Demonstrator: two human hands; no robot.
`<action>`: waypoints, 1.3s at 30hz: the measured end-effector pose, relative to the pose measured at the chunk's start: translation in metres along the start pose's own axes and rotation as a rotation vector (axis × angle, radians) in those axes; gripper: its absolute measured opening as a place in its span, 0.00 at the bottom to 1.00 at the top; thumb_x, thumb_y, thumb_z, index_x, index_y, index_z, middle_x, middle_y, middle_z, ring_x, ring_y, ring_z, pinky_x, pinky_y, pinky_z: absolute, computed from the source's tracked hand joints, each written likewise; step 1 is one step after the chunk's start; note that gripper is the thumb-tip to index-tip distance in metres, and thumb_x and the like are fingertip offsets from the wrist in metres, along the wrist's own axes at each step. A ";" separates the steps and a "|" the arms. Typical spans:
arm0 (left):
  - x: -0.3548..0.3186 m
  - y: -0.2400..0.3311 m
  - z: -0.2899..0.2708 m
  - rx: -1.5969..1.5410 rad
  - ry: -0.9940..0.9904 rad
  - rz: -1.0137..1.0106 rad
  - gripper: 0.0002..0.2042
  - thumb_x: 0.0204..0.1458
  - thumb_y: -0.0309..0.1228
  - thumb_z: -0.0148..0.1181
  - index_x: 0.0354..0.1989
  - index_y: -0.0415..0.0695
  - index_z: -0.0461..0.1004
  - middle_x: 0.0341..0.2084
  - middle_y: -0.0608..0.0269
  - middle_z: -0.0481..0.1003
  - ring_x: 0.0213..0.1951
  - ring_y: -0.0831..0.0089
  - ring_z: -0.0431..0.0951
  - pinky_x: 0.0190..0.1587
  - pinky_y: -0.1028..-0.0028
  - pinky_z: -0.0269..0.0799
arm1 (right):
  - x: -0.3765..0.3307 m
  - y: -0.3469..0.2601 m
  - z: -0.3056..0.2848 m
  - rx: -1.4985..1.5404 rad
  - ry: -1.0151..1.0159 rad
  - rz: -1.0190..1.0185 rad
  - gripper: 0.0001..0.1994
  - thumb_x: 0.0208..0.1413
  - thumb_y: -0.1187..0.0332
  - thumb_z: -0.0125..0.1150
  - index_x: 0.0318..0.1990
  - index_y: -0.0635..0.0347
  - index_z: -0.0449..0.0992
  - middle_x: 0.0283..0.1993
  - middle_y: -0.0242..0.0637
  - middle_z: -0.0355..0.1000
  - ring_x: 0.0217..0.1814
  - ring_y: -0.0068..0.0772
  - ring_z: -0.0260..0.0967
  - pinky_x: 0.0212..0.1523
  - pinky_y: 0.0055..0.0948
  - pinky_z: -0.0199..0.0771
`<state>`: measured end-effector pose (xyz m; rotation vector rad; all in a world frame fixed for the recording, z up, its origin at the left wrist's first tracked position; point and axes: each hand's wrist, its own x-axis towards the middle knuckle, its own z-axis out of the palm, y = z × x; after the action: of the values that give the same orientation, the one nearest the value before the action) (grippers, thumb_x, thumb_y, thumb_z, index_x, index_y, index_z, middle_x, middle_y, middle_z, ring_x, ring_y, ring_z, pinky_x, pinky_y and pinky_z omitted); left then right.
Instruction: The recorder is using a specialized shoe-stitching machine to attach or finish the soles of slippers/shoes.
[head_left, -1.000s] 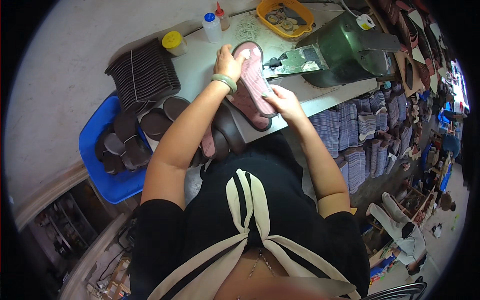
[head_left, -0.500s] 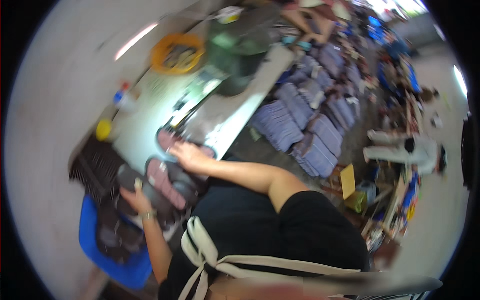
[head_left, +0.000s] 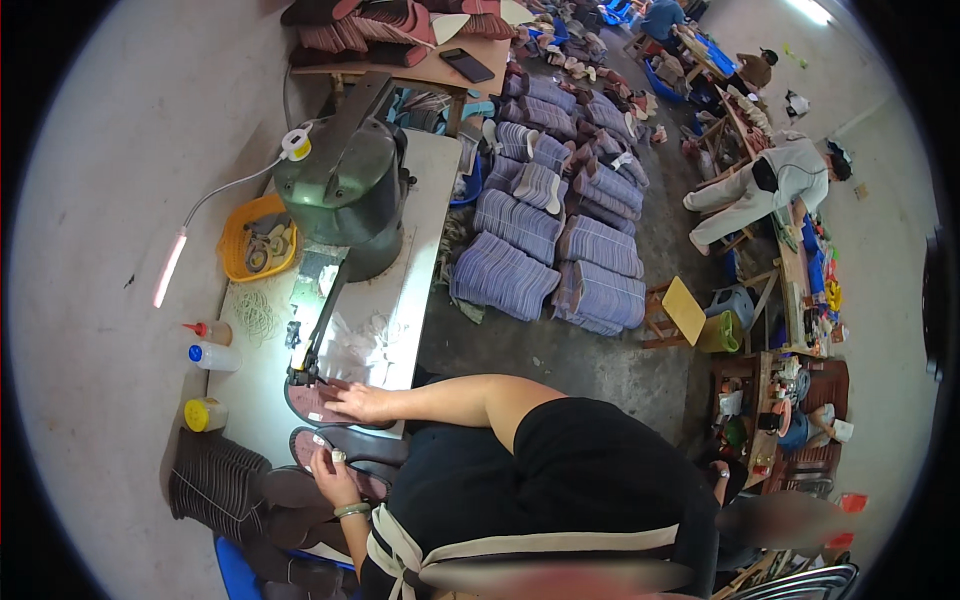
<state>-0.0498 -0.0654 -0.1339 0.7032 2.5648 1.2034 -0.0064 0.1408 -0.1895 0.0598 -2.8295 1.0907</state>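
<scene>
In the head view, the person is sitting at a pale desk (head_left: 395, 250) that carries a dark green sewing machine (head_left: 345, 190), its long arm reaching down toward the near edge.

The right hand (head_left: 358, 403) is lying flat, fingers spread and pointing left, pressing down on a reddish-brown sole piece (head_left: 315, 400) that is resting on the desk right under the needle end of the machine. It is not gripping the piece, only holding it down with an open palm. The piece's long axis is running roughly left to right across the picture, crosswise to the machine's arm, and the right hand is covering its right end.

The left hand (head_left: 328, 466) is sitting lower, off the desk's near edge, with fingers curled around the end of a second dark sole piece (head_left: 350, 472) that is lying across the person's lap. This one is also stretching left to right, just below and nearly parallel to the first; the two are near each other but I cannot tell whether they are touching.

So the right hand is the nearer one to the needle, and the left is the nearer to the lap piece and to the fanned stack of dark soles (head_left: 215, 480) at lower left.

Left on the desk, small bottles (head_left: 212, 355) and a yellow basket (head_left: 255, 240) are standing well apart from both hands.
</scene>
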 end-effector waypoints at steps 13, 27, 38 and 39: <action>0.003 -0.012 0.002 0.084 -0.070 0.066 0.16 0.48 0.25 0.55 0.46 0.37 0.69 0.48 0.51 0.66 0.51 0.56 0.67 0.54 0.64 0.62 | -0.003 -0.017 0.011 -0.207 -0.043 -0.017 0.28 0.54 0.67 0.41 0.65 0.46 0.52 0.70 0.48 0.39 0.70 0.61 0.37 0.63 0.56 0.47; 0.008 -0.056 -0.003 -0.849 -0.252 -0.466 0.16 0.57 0.40 0.52 0.47 0.40 0.67 0.40 0.60 0.72 0.43 0.74 0.73 0.32 0.76 0.74 | 0.001 -0.058 -0.022 0.355 0.173 -0.472 0.31 0.38 0.71 0.60 0.55 0.64 0.62 0.63 0.60 0.49 0.64 0.60 0.50 0.60 0.41 0.59; 0.005 0.057 -0.041 -1.290 -0.268 -0.496 0.16 0.56 0.29 0.52 0.50 0.35 0.65 0.43 0.59 0.72 0.43 0.69 0.73 0.45 0.71 0.69 | 0.022 -0.067 -0.063 0.868 -0.208 0.327 0.11 0.41 0.69 0.64 0.34 0.63 0.76 0.20 0.35 0.69 0.25 0.17 0.62 0.29 0.26 0.66; 0.006 0.056 -0.041 -1.200 -0.247 -0.437 0.14 0.56 0.29 0.52 0.49 0.35 0.67 0.41 0.60 0.72 0.41 0.71 0.73 0.43 0.73 0.69 | 0.021 -0.069 -0.069 0.869 -0.214 0.326 0.11 0.41 0.69 0.64 0.34 0.63 0.76 0.20 0.35 0.69 0.25 0.17 0.62 0.29 0.26 0.66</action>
<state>-0.0523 -0.0591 -0.0651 -0.0045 1.2668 1.9265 -0.0157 0.1361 -0.0901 -0.2333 -2.3256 2.4230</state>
